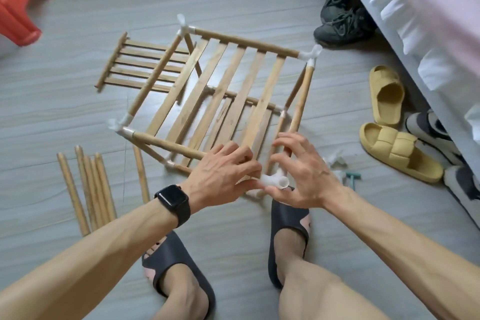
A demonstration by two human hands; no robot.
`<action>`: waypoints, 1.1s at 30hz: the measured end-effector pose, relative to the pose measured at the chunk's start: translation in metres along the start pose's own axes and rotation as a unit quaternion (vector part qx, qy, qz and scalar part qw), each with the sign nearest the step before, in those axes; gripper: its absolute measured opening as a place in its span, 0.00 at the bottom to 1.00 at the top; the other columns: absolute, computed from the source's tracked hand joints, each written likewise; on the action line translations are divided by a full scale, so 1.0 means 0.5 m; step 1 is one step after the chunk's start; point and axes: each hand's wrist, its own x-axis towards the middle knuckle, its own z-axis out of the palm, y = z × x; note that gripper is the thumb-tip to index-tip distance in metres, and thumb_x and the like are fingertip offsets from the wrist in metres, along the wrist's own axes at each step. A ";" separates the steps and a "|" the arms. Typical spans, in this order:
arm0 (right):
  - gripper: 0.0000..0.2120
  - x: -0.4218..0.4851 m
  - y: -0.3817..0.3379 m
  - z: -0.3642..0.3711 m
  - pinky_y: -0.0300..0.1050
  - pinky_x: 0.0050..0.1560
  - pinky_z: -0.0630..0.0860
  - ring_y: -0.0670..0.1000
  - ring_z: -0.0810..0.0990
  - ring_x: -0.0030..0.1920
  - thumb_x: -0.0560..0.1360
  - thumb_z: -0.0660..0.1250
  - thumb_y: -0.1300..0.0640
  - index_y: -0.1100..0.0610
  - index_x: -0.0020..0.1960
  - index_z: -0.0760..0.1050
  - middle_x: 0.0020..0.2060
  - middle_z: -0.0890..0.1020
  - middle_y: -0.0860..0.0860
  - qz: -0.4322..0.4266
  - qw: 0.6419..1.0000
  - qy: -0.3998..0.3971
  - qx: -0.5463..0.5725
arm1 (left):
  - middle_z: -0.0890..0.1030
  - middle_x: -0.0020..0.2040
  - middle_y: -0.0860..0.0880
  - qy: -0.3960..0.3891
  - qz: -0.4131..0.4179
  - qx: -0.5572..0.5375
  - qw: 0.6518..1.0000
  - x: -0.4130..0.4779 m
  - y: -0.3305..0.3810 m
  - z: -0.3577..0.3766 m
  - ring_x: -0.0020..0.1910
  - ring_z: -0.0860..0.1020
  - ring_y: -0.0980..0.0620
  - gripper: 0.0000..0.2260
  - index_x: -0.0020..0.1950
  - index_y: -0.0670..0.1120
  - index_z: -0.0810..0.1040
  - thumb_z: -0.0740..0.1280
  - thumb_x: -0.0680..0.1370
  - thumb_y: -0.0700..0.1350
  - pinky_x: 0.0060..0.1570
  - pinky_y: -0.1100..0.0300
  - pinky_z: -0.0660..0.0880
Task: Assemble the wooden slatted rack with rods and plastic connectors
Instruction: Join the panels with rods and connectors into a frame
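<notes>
Item: wooden slatted rack (220, 86), part-built, on grey floor, directly beyond both hands, tilted; its near corner lies between the hands
- Left hand (223, 171): fingers curled, tips pinching the left side of the white plastic connector (275, 180) at that near corner; black watch (174, 202) on the wrist
- Right hand (304, 176): thumb under the same connector, index finger bent over it, remaining fingers spread above, near an upright rod of the rack
- Loose rods (85, 189): a bundle lying on the floor well left of the left hand; one single rod (141, 176) lies between bundle and hand
- Spare slatted panel (145, 67): flat on the floor, beyond and left of the left hand, partly under the rack
- Spare connectors (335, 161): just right of the right hand, blurred
- Yellow slippers (400, 153): further right of the right hand
- Red stool (18, 8): far beyond the left hand
- Dark slippers (288, 218): worn on the feet, below the hands
</notes>
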 end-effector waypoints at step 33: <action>0.42 -0.034 -0.041 -0.011 0.55 0.69 0.73 0.50 0.69 0.75 0.75 0.52 0.26 0.50 0.81 0.57 0.81 0.53 0.42 0.247 0.924 0.040 0.288 | 0.75 0.47 0.52 -0.013 -0.004 -0.006 1.000 0.035 0.040 0.017 0.44 0.69 0.53 0.20 0.51 0.50 0.79 0.55 0.82 0.62 0.40 0.56 0.75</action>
